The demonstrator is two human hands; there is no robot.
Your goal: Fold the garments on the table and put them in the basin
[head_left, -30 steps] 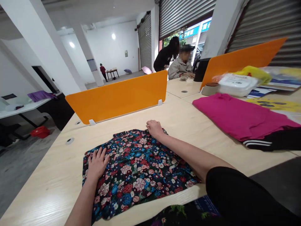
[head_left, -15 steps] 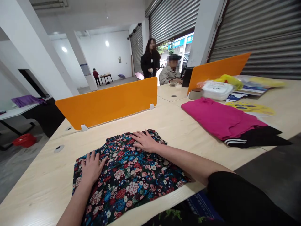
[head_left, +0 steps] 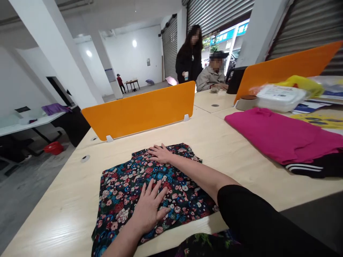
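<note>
From the head camera, two bare hands press lightly on a floral garment (head_left: pixel 173 178) laid out on a pale wooden table (head_left: pixel 66 192), on the near side of an orange partition (head_left: pixel 144 112). The right hand (head_left: pixel 160 156) lies flat on the edge of the cloth closest to the partition, fingers loosely extended and pointing left along it. The left hand (head_left: pixel 148 210) rests farther from the partition, palm down with its fingers fanned toward it. Neither has hold of anything (no fold is pinched, as far as shows).

That stagger looks to be the relation that counts: the garment is directly beneath both palms, its longer reach appearing to run roughly parallel to the partition, with the right hand nearer the far edge and the left nearer the close one. The lower left corner passes out of view.

To the right of the partition, a folded magenta garment (head_left: pixel 276 132) lies well apart from both hands. Beyond it, a standing person in black (head_left: pixel 189 59) holds a cup (head_left: pixel 185 75) beside a seated person in a gray jacket (head_left: pixel 210 79).
</note>
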